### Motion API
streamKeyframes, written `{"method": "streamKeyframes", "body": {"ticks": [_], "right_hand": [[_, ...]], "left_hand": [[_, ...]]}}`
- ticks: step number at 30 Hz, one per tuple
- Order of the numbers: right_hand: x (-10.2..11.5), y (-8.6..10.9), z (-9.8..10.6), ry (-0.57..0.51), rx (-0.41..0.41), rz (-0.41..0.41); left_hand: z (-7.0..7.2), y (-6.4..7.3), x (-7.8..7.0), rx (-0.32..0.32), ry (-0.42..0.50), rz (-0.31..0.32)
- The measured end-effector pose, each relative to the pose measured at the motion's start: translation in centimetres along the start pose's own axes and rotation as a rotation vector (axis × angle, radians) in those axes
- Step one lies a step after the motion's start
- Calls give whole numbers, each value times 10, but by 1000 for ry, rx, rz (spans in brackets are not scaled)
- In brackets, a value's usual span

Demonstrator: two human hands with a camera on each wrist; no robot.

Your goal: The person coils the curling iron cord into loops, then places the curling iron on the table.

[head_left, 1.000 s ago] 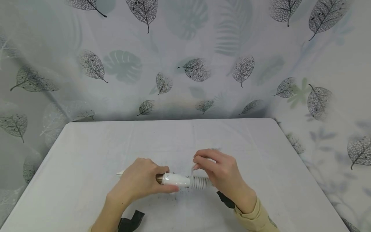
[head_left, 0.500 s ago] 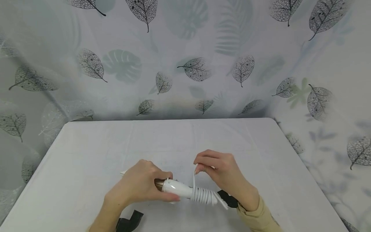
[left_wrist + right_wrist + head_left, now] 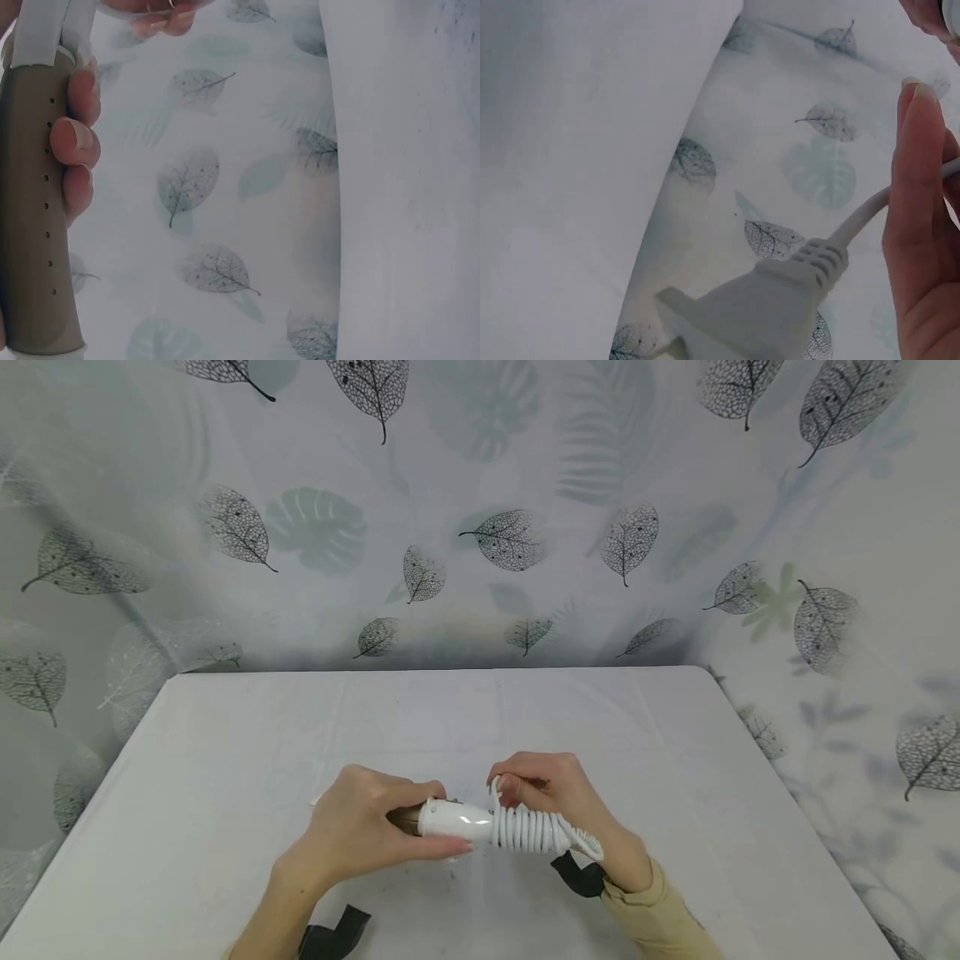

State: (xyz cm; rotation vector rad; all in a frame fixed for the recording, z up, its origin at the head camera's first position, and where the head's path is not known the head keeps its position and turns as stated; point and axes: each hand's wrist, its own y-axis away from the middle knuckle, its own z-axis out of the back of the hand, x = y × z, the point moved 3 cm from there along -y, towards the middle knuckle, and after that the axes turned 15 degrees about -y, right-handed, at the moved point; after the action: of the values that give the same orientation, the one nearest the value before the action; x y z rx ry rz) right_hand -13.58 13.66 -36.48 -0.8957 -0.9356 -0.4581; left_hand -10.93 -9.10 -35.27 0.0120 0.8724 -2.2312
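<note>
A hair curling iron with a white handle (image 3: 456,820) and a brown barrel (image 3: 34,187) pierced by a row of small holes is held above the table. My left hand (image 3: 356,818) grips it around the barrel, its thumb stretched along the near side of the handle. White power cord (image 3: 528,831) is wound in several tight coils around the handle's right part, with a loop sticking out at that end. Behind the coils, my right hand (image 3: 551,785) pinches the free length of cord. A white plug (image 3: 757,300) hangs from that length in the right wrist view.
A white table (image 3: 247,752) spreads beneath both hands. Leaf-printed sheeting (image 3: 442,510) rises behind it and at both sides. Black straps (image 3: 333,935) show near the wrists.
My right hand first drew the cord up off the coils, then moved left and lower behind the handle. The right end of the iron dipped, then came up again. My left hand keeps its grip.
</note>
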Motion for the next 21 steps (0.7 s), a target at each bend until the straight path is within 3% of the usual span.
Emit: {"method": "streamKeyframes", "body": {"ticks": [5,11,16,21], "right_hand": [[-2,2,-6,-102,29,-131],[-9,5,-17,75,7,-373],[-12,4,-27,164,67,-465],[-11,6,-31,258,116,-489]], "left_hand": [[4,-1,2,-106,-15,47],[6,-3,5,-155,-133,162],[9,-3,10,-192,-268,246],[8,-2,14,-188,-388,248]]}}
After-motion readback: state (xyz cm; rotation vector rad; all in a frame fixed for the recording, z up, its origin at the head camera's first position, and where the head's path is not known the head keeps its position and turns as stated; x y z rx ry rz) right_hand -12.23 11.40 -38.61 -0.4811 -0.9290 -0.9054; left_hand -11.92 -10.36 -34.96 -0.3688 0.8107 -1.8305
